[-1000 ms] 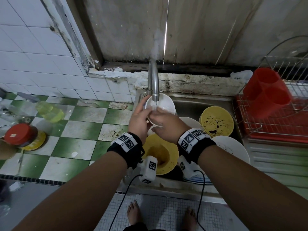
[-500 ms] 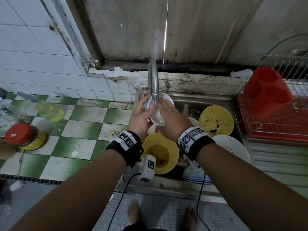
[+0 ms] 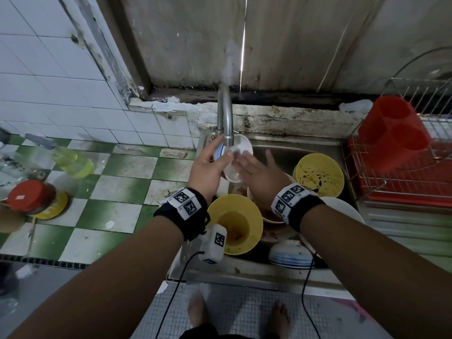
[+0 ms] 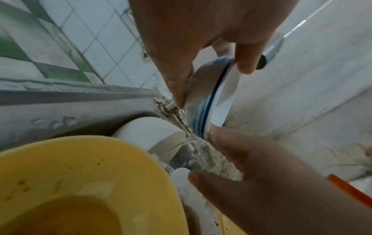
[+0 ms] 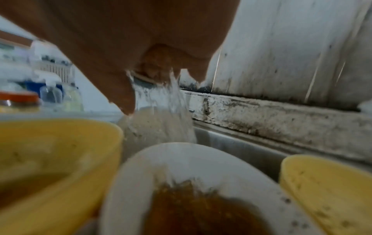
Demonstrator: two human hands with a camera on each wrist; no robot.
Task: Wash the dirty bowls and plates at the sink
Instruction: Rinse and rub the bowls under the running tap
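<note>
The left hand (image 3: 208, 170) is gripping a small white bowl (image 3: 236, 157) by its rim, tilting it under the running tap (image 3: 226, 118), while the right hand (image 3: 259, 172), fingers spread and holding nothing, is rubbing at its inside. The job is looking barely begun: two yellow bowls (image 3: 236, 223) (image 3: 319, 174), a stained white bowl (image 5: 201, 182) and a striped bowl (image 3: 291, 255) are waiting dirty in the sink (image 3: 281, 148), and the rack (image 3: 403, 172) is showing no washed dishes.

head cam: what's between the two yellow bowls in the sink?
Between the near yellow bowl and far yellow bowl: a white bowl with brown residue, plainest in the right wrist view.
</note>
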